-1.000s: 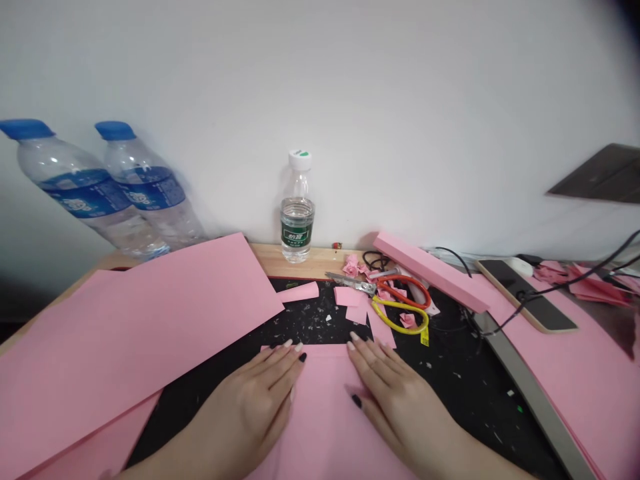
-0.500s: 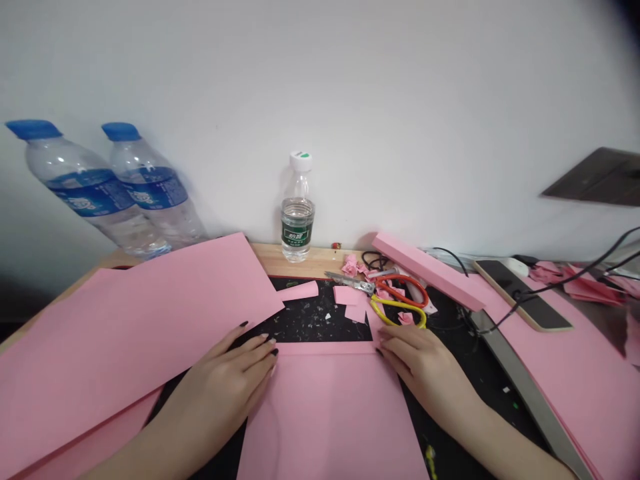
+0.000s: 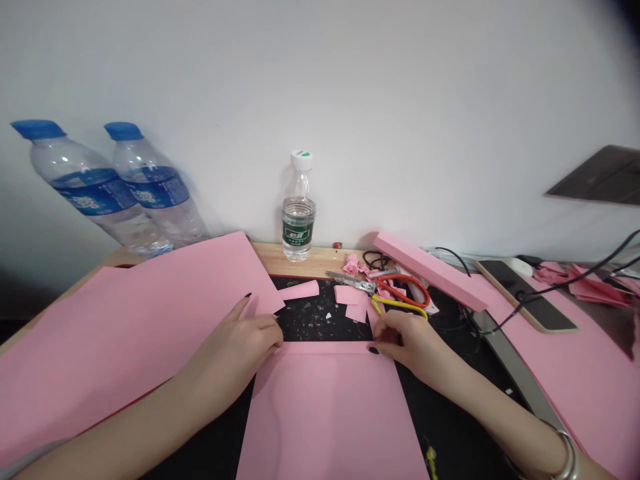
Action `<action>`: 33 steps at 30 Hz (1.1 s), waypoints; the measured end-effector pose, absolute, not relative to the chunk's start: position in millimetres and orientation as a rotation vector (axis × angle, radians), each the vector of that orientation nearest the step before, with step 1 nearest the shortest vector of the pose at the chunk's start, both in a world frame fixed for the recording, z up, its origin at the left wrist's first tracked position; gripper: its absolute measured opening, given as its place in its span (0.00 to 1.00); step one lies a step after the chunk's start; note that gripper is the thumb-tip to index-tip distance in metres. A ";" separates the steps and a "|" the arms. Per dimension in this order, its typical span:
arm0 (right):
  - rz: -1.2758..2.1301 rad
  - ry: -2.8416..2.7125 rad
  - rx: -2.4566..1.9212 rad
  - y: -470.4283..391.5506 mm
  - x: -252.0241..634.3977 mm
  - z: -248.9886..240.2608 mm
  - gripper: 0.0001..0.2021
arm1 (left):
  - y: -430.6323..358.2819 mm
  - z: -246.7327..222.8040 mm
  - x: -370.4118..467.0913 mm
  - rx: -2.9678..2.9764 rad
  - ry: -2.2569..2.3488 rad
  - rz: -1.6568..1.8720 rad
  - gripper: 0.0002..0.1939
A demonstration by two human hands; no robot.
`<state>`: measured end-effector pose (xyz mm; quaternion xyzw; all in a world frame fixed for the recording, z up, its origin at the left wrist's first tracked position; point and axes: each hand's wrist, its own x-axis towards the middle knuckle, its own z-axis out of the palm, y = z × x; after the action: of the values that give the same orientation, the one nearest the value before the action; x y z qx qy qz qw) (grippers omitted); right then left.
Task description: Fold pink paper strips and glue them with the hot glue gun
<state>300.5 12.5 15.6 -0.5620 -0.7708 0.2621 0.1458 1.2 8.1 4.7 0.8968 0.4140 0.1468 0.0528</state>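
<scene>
In front of me lies a sheet of pink paper (image 3: 333,413) with a narrow folded strip along its far edge. My left hand (image 3: 250,343) is at the far left corner, its index finger pointing away and the other fingers curled down onto the fold. At the far right corner my right hand (image 3: 400,337) pinches the folded edge between thumb and fingers. Just beyond my right hand lie scissors (image 3: 373,288) with one red and one yellow handle loop. Small pink paper pieces (image 3: 347,295) rest beside the blades.
Large pink sheets (image 3: 150,327) spread at the left. A small water bottle (image 3: 299,217) stands by the wall; two large bottles (image 3: 155,193) lean at the left. A long folded pink paper bar (image 3: 430,270), a phone (image 3: 525,293) and black cables (image 3: 565,287) are at the right.
Both hands have gone from lying flat on the paper's sides to curled fingers at its far corners. The left index finger now points away. The sheet stays nearly in place.
</scene>
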 end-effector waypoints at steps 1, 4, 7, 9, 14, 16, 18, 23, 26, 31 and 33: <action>0.756 -2.236 -1.600 12.7 300.3 15.8 0.06 | 7.9 5.3 1.3 2.710 1.269 0.403 0.14; 0.705 -2.298 -1.537 13.3 300.3 16.5 0.07 | 7.2 4.3 0.1 2.718 1.281 0.361 0.15; 0.633 -2.335 -1.482 11.4 300.1 17.6 0.10 | 6.3 1.6 -1.8 2.742 1.277 0.381 0.16; 0.582 -2.350 -1.443 7.3 300.0 17.5 0.10 | 4.6 0.6 -2.4 2.745 1.256 0.436 0.16; 0.417 -2.429 -1.364 -11.6 301.9 9.1 0.10 | -2.6 -1.1 -1.7 2.709 1.204 0.482 0.17; 0.315 -2.525 -1.325 -20.1 302.6 4.8 0.12 | -5.9 -2.0 -1.3 2.717 1.197 0.496 0.19; 0.183 -2.620 -1.263 -27.7 302.8 2.2 0.15 | -10.0 -2.5 -0.8 2.795 1.182 0.528 0.21; -0.062 -2.669 -1.119 -40.8 303.1 0.1 0.20 | -27.8 -3.5 -0.1 3.082 1.130 0.536 0.24; -0.071 -2.665 -1.130 -47.3 303.1 -1.8 0.22 | -40.2 -5.9 0.5 3.070 1.214 0.523 0.26; -0.067 -2.735 -1.206 -57.1 288.1 -3.5 0.24 | -48.9 -11.0 7.8 3.080 1.170 0.463 0.20; -0.037 -2.756 -1.215 -58.1 275.3 -5.4 0.26 | -48.3 -14.5 14.7 3.083 1.173 0.471 0.20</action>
<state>275.3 -58.1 -5.4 -0.4025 -0.9131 -0.0122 0.0647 14.7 -48.3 -14.5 0.9211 0.3505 0.1406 -0.0951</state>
